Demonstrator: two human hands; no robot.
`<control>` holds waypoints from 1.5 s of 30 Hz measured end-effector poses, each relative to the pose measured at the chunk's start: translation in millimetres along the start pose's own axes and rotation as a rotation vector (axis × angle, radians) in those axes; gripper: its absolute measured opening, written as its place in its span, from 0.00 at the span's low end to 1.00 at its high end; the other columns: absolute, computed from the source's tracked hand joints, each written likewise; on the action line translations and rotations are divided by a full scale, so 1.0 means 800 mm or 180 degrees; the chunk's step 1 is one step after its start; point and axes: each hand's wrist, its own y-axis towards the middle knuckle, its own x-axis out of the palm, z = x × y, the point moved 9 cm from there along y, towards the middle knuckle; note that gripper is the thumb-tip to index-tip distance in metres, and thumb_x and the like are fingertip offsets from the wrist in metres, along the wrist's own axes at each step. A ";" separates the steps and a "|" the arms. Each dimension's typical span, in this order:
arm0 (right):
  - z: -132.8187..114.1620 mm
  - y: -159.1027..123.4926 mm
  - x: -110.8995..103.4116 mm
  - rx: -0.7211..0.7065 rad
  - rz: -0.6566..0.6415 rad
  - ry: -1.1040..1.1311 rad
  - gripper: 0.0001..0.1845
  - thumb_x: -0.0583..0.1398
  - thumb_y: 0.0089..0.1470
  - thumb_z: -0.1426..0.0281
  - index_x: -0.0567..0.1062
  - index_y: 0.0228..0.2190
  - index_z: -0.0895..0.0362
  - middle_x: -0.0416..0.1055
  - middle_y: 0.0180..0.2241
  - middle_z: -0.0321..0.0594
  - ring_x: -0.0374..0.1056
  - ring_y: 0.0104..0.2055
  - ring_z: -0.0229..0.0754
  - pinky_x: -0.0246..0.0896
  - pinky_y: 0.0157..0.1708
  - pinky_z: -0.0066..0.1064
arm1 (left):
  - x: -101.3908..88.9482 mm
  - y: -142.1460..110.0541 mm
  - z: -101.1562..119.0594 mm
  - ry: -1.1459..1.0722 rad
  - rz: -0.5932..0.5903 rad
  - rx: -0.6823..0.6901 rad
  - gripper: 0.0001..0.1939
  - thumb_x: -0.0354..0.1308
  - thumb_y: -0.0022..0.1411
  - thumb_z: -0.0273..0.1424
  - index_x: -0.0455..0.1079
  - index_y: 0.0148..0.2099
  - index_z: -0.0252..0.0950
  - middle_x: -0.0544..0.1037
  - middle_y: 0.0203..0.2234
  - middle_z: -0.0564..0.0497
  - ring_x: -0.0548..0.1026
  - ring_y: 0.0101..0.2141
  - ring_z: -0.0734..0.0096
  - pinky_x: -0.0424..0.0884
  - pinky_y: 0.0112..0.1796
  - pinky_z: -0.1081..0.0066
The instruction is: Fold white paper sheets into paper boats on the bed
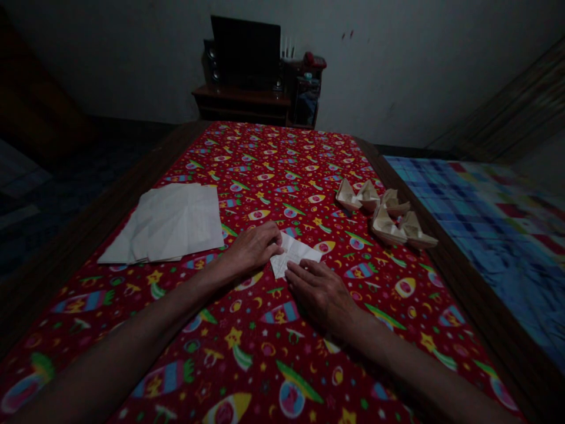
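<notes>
A small folded piece of white paper lies on the red patterned tablecloth in front of me, with crease lines on its surface. My left hand is closed at the paper's left corner, thumb and fingers pinching it. From the lower right, my right hand holds the near edge, its fingers close together on the paper and its thumb hidden. To the left lies a loose stack of flat white paper sheets. Several folded paper boats stand in a cluster at the right.
The red tablecloth covers a long table with a dark wooden edge. Beyond its far end stand a dark monitor, speakers and a wooden cabinet. A bed with a blue checked cover is on the right.
</notes>
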 end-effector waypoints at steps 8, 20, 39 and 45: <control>0.001 0.007 0.000 0.0099 -0.0153 0.0102 0.16 0.48 0.61 0.75 0.68 0.48 0.61 0.69 0.50 0.46 0.62 0.47 0.47 0.64 0.44 0.39 | 0.000 -0.002 0.002 0.0101 0.0016 -0.0014 0.02 0.55 0.59 0.30 0.65 0.36 0.37 0.68 0.36 0.52 0.70 0.35 0.69 0.64 0.34 0.70; 0.007 0.015 0.004 0.0192 -0.0398 0.0400 0.17 0.48 0.62 0.73 0.65 0.51 0.59 0.63 0.56 0.44 0.59 0.42 0.45 0.63 0.43 0.39 | -0.020 -0.025 0.010 0.0478 0.0890 0.0106 0.14 0.56 0.60 0.32 0.60 0.49 0.37 0.64 0.47 0.45 0.70 0.44 0.62 0.70 0.40 0.64; 0.004 0.017 0.001 0.0103 -0.0284 0.0402 0.16 0.48 0.60 0.76 0.67 0.49 0.59 0.66 0.52 0.47 0.59 0.41 0.45 0.63 0.41 0.38 | 0.018 -0.118 0.053 0.1065 -0.0164 0.0852 0.20 0.44 0.68 0.34 0.57 0.61 0.43 0.60 0.61 0.52 0.51 0.62 0.62 0.46 0.60 0.52; 0.004 0.017 0.003 0.0151 -0.0329 0.0368 0.17 0.48 0.61 0.76 0.66 0.49 0.60 0.66 0.51 0.46 0.59 0.41 0.45 0.63 0.41 0.38 | 0.010 -0.110 0.041 0.1212 0.0009 0.0729 0.23 0.44 0.68 0.31 0.52 0.64 0.41 0.60 0.61 0.52 0.51 0.62 0.63 0.47 0.60 0.53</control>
